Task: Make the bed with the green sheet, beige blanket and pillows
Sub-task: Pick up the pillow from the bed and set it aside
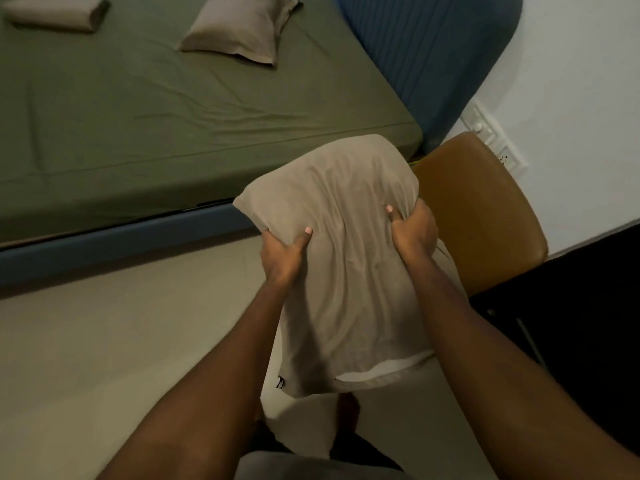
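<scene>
Green sheet [173, 109] on, one pillow [239, 29] placed, beige blanket [55, 12] folded unspread; left hand [284, 254] and right hand [414, 230] grasp second pillow [346, 289].

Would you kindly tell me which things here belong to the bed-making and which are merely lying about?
Belonging to the job: held pillow, gripped by left hand and right hand; second pillow; green sheet; folded beige blanket.
Just lying about: brown chair; wall switches.
</scene>
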